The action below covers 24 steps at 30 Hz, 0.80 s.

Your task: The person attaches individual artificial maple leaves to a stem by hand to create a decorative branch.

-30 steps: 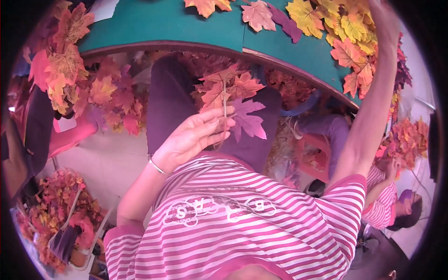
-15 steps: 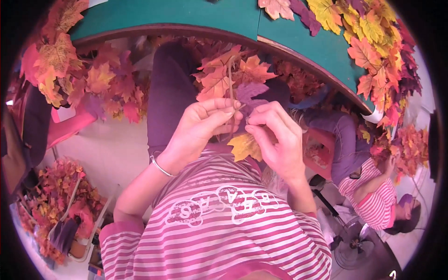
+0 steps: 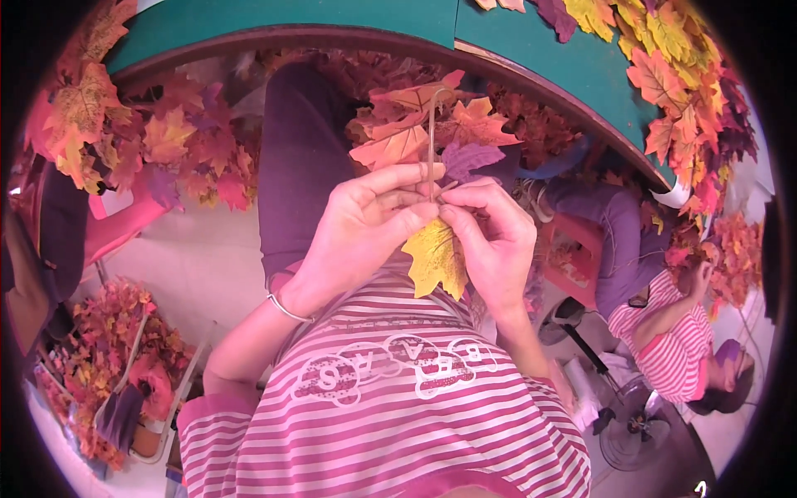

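Both of my hands meet in front of my lap at a garland of artificial maple leaves with a thin brown stem (image 3: 432, 137). My left hand (image 3: 365, 207) is closed, its fingers and thumb pinching the stem. Close beside it, my right hand (image 3: 494, 236) is pinched at the same spot; the exact part between its fingertips is hidden. A yellow leaf (image 3: 437, 259) hangs below the fingertips. Just above them is a purple leaf (image 3: 469, 162), and farther up are orange leaves (image 3: 475, 122) on the garland.
A green table (image 3: 299, 15) curves across the far side, with yellow and orange leaves (image 3: 660, 79) heaped at its right. More leaves (image 3: 174, 137) hang at left. A leaf-filled heap (image 3: 124, 357) stands lower left. Another person (image 3: 656, 315) sits at right near a fan (image 3: 635, 427).
My hands have come closer together around the stem. The yellow leaf now hangs more fully in view below my fingertips. The garland has shifted slightly right in the picture.
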Available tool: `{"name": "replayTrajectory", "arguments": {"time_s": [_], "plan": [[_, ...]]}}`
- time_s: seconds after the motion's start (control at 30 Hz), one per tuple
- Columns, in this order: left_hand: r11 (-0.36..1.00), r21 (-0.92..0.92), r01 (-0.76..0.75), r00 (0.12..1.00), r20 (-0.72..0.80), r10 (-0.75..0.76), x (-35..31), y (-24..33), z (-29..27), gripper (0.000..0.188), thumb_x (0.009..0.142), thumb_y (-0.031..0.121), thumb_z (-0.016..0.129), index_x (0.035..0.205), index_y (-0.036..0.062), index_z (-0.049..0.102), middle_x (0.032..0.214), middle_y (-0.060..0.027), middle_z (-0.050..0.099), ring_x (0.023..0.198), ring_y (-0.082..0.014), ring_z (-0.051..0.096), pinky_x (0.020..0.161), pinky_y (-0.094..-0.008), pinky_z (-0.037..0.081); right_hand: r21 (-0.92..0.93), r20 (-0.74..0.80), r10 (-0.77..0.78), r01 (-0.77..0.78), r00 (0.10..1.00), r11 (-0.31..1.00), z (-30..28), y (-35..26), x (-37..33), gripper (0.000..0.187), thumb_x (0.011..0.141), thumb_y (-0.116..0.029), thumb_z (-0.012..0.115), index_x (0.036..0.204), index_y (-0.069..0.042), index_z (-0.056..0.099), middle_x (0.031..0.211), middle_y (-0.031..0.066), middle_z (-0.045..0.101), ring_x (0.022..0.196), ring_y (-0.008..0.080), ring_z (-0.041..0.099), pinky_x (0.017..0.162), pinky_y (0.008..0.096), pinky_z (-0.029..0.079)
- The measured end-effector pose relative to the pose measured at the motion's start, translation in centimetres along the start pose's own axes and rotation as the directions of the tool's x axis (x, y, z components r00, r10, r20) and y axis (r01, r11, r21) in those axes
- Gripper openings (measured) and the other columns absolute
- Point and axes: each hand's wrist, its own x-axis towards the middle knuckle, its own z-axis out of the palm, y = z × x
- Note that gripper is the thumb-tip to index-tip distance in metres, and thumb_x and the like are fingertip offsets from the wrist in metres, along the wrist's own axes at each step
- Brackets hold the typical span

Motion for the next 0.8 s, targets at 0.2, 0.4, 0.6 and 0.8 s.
{"name": "replayTrajectory", "arguments": {"time_s": [0.2, 0.4, 0.6, 0.8], "plan": [[0.998, -0.055, 0.005, 0.999, -0.041, -0.007, 0.3, -0.4, -0.7, 0.017, 0.098, 0.0, 0.065, 0.114, -0.0035, 0.061, 0.111, -0.0083, 0.068, 0.097, -0.0116, 0.067, 0.091, -0.0265, 0.055, -0.068, 0.027, -0.024, 0.025, 0.999, 0.997, -0.4, -0.1, -0.3, 0.014, 0.085, 0.009, 0.072, 0.097, 0.003, 0.07, 0.089, 0.0076, 0.066, 0.082, 0.0129, 0.065, 0.071, 0.0252, 0.051], [0.99, -0.137, 0.021, 0.993, -0.113, -0.037, 0.4, -0.7, -0.7, 0.011, 0.097, 0.001, 0.066, 0.107, -0.0017, 0.061, 0.104, -0.0065, 0.067, 0.09, -0.0101, 0.066, 0.083, -0.0255, 0.056, 0.076, -0.009, 0.069, -0.068, 0.998, 0.995, 0.9, 0.2, -0.7, 0.016, 0.083, 0.01, 0.074, 0.097, 0.004, 0.07, 0.093, 0.0082, 0.067, 0.083, 0.0134, 0.064, 0.073, 0.0243, 0.051], [0.996, -0.089, -0.019, 0.988, -0.157, 0.005, 0.7, -1.0, -0.3, 0.011, 0.096, 0.001, 0.067, 0.106, -0.0003, 0.061, 0.11, -0.0074, 0.066, 0.09, -0.0101, 0.066, 0.083, -0.0248, 0.056, 0.058, -0.035, 0.032, -0.03, 0.999, 0.998, 1.3, 0.3, -0.5, 0.016, 0.082, 0.01, 0.074, 0.096, 0.004, 0.069, 0.094, 0.0087, 0.066, 0.083, 0.0132, 0.065, 0.072, 0.0238, 0.051], [0.986, -0.166, -0.016, 0.985, -0.174, -0.014, 0.9, -1.5, 0.3, 0.017, 0.096, 0.002, 0.068, 0.112, -0.0023, 0.061, 0.103, -0.0062, 0.068, 0.089, -0.0102, 0.066, 0.083, -0.0236, 0.055, -0.012, 0.022, 0.008, -0.008, 1.0, 1.0, 0.3, 0.5, -0.4, 0.019, 0.085, 0.018, 0.069, 0.1, 0.007, 0.068, 0.101, 0.0086, 0.063, 0.089, 0.011, 0.064, 0.077, 0.0222, 0.052]]}}
